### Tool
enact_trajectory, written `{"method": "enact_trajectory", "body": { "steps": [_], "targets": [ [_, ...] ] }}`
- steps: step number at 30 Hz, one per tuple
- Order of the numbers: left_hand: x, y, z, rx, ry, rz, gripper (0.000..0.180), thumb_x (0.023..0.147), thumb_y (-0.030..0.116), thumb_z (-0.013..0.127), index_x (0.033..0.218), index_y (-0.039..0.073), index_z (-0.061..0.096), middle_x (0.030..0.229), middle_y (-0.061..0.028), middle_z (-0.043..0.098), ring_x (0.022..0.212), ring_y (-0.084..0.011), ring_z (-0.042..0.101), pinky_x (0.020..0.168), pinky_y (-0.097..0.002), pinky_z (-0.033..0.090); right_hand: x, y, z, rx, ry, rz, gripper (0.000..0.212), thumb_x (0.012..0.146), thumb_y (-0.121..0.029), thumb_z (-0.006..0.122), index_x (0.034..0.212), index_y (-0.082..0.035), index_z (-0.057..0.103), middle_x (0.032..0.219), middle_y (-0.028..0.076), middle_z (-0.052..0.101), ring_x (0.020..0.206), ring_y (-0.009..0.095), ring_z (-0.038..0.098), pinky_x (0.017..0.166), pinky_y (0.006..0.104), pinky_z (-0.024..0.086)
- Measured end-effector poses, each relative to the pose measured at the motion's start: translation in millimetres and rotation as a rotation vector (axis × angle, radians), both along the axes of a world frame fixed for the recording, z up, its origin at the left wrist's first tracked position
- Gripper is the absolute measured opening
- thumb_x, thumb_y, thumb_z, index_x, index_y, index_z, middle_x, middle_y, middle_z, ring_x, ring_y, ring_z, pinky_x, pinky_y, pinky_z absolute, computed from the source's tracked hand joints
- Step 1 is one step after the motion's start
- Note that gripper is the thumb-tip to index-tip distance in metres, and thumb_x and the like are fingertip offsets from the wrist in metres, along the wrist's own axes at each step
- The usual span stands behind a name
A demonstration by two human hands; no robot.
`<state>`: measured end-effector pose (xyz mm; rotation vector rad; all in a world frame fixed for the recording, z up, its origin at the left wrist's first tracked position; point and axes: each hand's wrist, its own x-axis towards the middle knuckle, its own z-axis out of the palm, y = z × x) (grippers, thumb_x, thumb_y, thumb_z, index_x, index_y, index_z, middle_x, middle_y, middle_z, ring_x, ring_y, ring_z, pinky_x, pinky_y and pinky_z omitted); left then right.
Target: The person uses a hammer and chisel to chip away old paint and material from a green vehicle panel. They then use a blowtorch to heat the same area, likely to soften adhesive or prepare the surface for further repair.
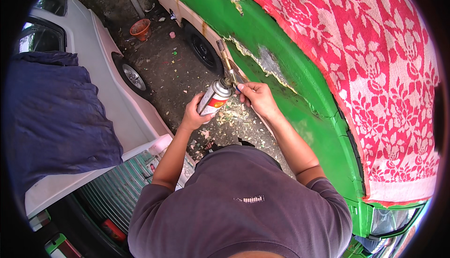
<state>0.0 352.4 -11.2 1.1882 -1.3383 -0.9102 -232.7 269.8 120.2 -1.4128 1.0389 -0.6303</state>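
Observation:
My left hand [193, 113] is wrapped round a silver, white and red gas canister [214, 101]. A metal blowtorch head [227, 66] is fitted on top of it, its tube pointing up toward the green vehicle's side. At the base of the torch head, my right hand [258, 98] is closed, thumb and finger pinching near a small blue part. A thin, flat piece shows beside those fingers; its kind cannot be made out. Just beyond the nozzle, the green body panel [262, 84] has a jagged patch of peeled paint baring grey and cream below. No flame is visible.
A red-and-pink floral cloth [356, 70] covers the green vehicle's upper part. To the left stands a white vehicle [108, 98] under a dark blue cloth [61, 112]. Paint flakes [234, 122] litter the ground between them. An orange pot [140, 29] lies farther off, near a black wheel [202, 47].

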Motion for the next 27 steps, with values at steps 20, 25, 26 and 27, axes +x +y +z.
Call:
{"method": "enact_trajectory", "body": {
  "steps": [20,25,26,27],
  "targets": [
    [7,0,-4,0.164,0.281,-0.147,0.091,0.064,0.023,0.086,0.138,-0.003,0.039,0.123,-0.0111,0.058,0.111,-0.0193,0.058,0.099,-0.0346,0.044,-32,-22,-30,0.25,-0.496,-0.054,0.038,0.063,0.008,0.049,0.097,-0.009,0.045,0.089,0.002,0.042,0.075,0.012,0.045,0.061,0.0241,0.039],
    [16,-3,4,0.183,0.13,-0.165,0.083,0.064,0.023,0.083,0.134,-0.002,0.045,0.117,-0.011,0.062,0.107,-0.0188,0.06,0.096,-0.0348,0.045,-42,-30,-55,0.069,-0.376,-0.03,0.041,0.06,0.01,0.049,0.096,-0.009,0.047,0.09,0.0,0.044,0.081,0.012,0.044,0.065,0.024,0.036],
    [18,-4,5,0.184,0.077,-0.17,0.081,0.063,0.022,0.082,0.132,-0.002,0.046,0.116,-0.0113,0.062,0.106,-0.0188,0.06,0.095,-0.0347,0.046,-43,-31,-60,0.041,-0.37,-0.038,0.042,0.059,0.011,0.05,0.096,-0.009,0.048,0.09,0.0,0.044,0.081,0.012,0.044,0.066,0.0241,0.036],
    [21,-6,7,0.185,0.023,-0.172,0.079,0.062,0.021,0.081,0.131,-0.002,0.048,0.115,-0.0116,0.063,0.104,-0.0189,0.06,0.094,-0.0345,0.046,-41,-31,-59,0.045,-0.326,-0.043,0.043,0.058,0.012,0.05,0.096,-0.009,0.048,0.09,0.0,0.045,0.081,0.012,0.044,0.067,0.0244,0.036]
  ]
}}
